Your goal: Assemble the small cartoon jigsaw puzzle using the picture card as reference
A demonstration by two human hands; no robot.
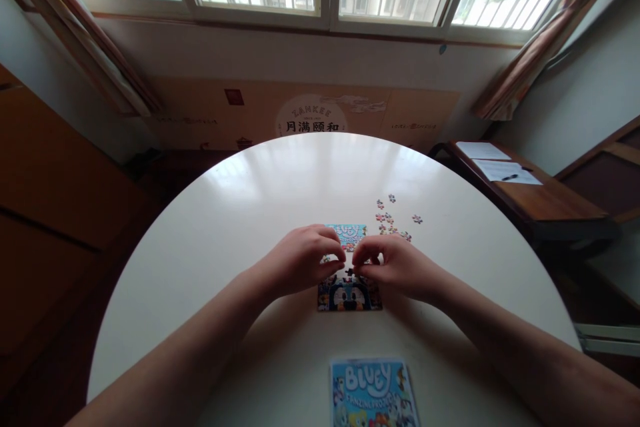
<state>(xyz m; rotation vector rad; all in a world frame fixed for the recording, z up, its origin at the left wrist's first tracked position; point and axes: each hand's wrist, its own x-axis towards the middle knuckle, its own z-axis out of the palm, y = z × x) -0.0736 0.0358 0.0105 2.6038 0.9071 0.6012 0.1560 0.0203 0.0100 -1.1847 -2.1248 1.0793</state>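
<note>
A partly assembled jigsaw puzzle (350, 296) lies on the white round table, its blue lettered top strip apart from the dark lower part by a gap. At its left side is my left hand (306, 260), fingers curled over the gap with thumb and fingertips apart and nothing visible between them. My right hand (395, 264) is on the right side, thumb and index finger brought together at a small dark piece (349, 272) over the gap. Several loose pieces (385, 218) are scattered behind my right hand.
A blue Bluey picture card (373, 393) lies at the near edge of the white table (200, 233). To the right stands a wooden side table (555, 197) with papers (505, 171) and a pen. Windows and a printed cardboard panel (190, 107) are beyond.
</note>
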